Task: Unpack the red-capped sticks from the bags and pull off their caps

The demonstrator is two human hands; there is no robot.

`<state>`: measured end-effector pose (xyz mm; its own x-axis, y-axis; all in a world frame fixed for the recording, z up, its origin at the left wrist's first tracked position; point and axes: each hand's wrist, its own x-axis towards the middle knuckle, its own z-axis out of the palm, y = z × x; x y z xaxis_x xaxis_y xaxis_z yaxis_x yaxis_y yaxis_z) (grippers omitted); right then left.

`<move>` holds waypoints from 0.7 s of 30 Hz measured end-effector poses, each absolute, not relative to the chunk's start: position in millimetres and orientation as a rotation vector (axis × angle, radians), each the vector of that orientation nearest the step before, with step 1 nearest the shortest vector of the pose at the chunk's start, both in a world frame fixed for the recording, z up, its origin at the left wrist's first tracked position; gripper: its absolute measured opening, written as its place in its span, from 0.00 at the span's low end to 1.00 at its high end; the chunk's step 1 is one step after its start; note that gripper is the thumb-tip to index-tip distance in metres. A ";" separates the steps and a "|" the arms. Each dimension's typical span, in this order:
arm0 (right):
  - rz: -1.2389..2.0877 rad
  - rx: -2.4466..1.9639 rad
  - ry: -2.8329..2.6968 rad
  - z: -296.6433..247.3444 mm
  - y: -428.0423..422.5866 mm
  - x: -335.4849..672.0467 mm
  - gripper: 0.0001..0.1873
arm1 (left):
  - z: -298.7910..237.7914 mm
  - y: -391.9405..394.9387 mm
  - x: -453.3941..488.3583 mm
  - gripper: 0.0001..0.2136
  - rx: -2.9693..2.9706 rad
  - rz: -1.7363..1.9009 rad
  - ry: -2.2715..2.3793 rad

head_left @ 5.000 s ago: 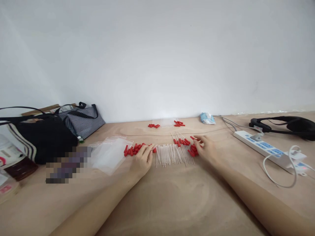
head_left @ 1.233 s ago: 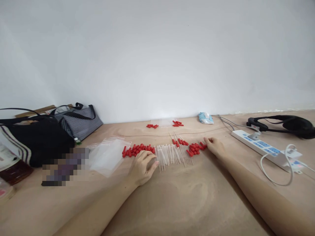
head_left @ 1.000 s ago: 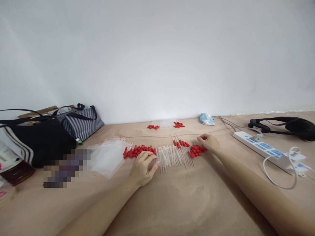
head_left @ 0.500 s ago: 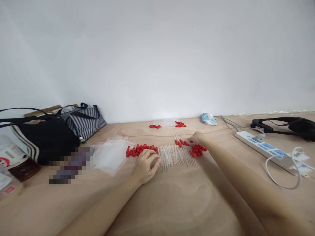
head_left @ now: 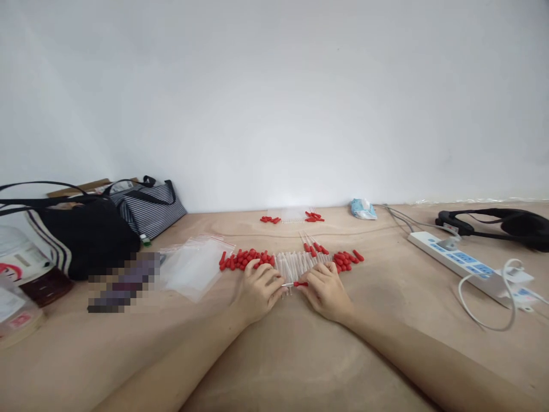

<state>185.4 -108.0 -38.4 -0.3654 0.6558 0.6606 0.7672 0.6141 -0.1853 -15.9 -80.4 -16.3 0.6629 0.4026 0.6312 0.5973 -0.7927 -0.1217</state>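
Observation:
Between my hands, a thin clear dropper tube (head_left: 289, 285) meets a red rubber bulb (head_left: 301, 284) end to end. My left hand (head_left: 259, 289) is closed on the tube, my right hand (head_left: 326, 290) on the bulb. Just beyond lies a row of clear tubes (head_left: 295, 263), partly covered by my fingers. A pile of red bulbs (head_left: 249, 257) sits left of the row, and a smaller bulb pile (head_left: 346, 260) sits right of it. Behind the row are several droppers (head_left: 316, 248), each a tube with a red bulb on it.
Clear zip bags (head_left: 193, 266) lie at left, near a striped bag (head_left: 150, 209), a black bag (head_left: 90, 240) and bottles (head_left: 26, 269). More bulbs and droppers (head_left: 314, 216) lie near the wall. A tissue pack (head_left: 362, 209), power strip (head_left: 463, 263) and black headset (head_left: 493, 223) are at right.
My right hand has come back from the droppers behind the row toward my left hand, now with a red bulb. The bulb now meets the tube at my left fingertips.

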 end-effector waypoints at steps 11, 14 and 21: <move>-0.286 -1.076 -2.168 -37.5 -108.6 186.5 0.07 | -14.1 -85.5 -21.3 0.08 -2.556 -0.811 -0.769; -0.270 -1.077 -2.166 -37.3 -109.0 187.0 0.07 | -13.6 -85.8 -20.3 0.07 -2.566 -0.848 -0.749; -0.237 -1.178 -2.022 -38.1 -108.9 196.1 0.08 | -23.2 -80.9 -31.3 0.11 -2.580 -0.877 -0.916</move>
<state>196.1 -108.9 -38.1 -0.2765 0.6623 0.6964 0.8054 0.5550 -0.2082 -31.3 -80.9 -23.2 0.6175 0.4813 0.6221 0.6423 -0.7651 -0.0457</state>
